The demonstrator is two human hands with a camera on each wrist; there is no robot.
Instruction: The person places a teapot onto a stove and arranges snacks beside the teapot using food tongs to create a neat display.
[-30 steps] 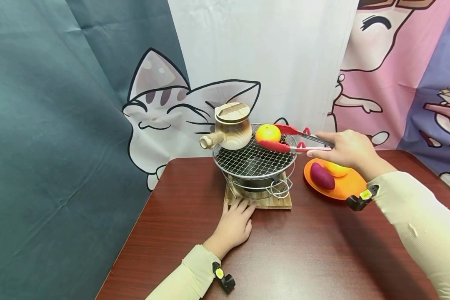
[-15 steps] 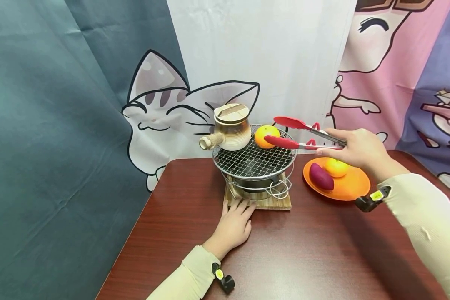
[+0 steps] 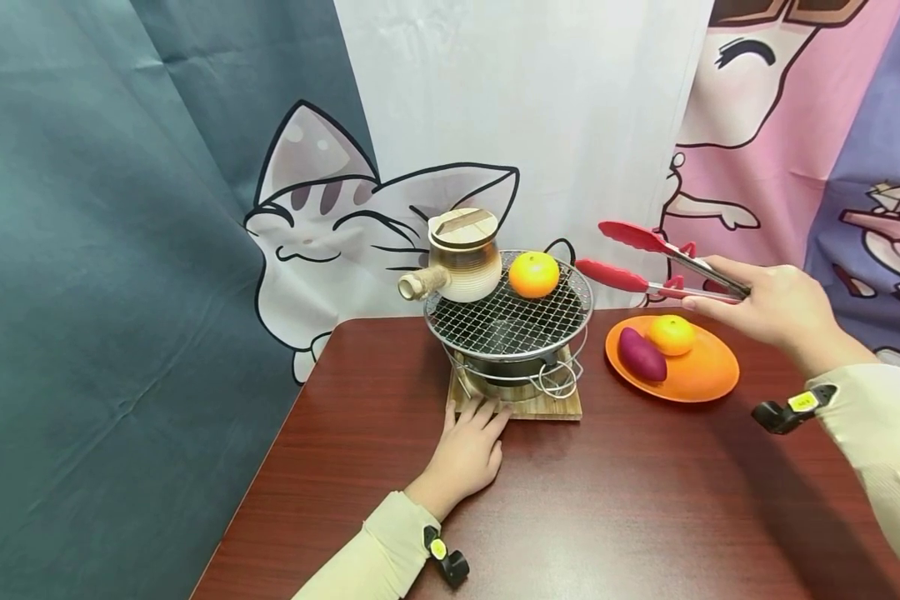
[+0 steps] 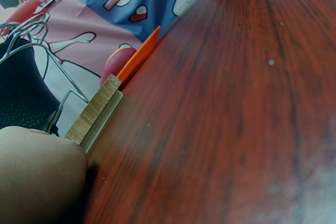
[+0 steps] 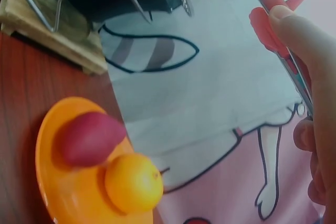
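My right hand (image 3: 776,308) grips a pair of red-tipped metal tongs (image 3: 667,262), raised to the right of the grill with their tips spread and nothing between them. On the round wire grill rack (image 3: 506,325) sits an orange tangerine (image 3: 534,275), right of a lidded clay teapot (image 3: 467,262) with a side handle. My left hand (image 3: 465,450) lies with extended fingers at the front edge of the wooden board (image 3: 543,407) under the stove. An orange plate (image 3: 701,379) below the tongs bears a second tangerine (image 3: 671,335) and a purple sweet potato (image 3: 642,354).
The reddish-brown wooden table (image 3: 570,517) carries everything. A cartoon-printed curtain (image 3: 592,125) hangs right behind its back edge. Wire loops (image 3: 558,379) stick out at the stove's front right.
The tongs have opened and let go of the tangerine, which stays on the rack. My right hand has drawn back to the right with them. The left hand has stayed put.
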